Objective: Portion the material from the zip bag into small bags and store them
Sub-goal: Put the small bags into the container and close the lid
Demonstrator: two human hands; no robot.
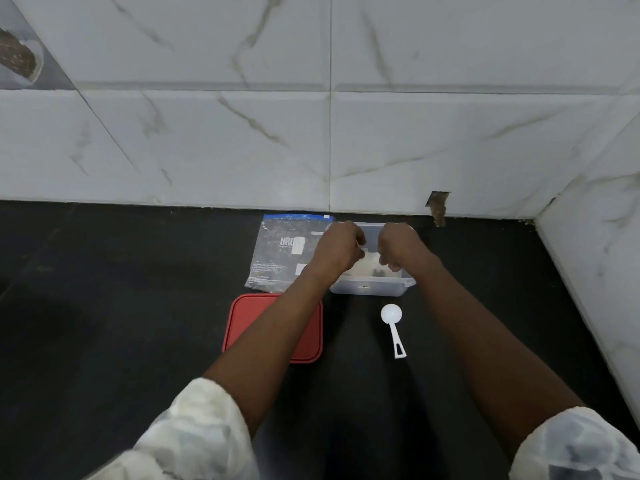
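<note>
A black worktop (104, 306) is set against a marble-tiled wall (207, 140). A printed zip bag (280, 251) is laid flat at the back, just beside a clear container (367, 287) whose contents are blurred. A red lid (240, 320) is placed in front of the bag, and a white scoop (394, 332) is laid to its right, apart.

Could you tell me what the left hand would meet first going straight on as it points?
The left hand would probably meet the clear container first, at its far rim; depth is unclear.
</note>
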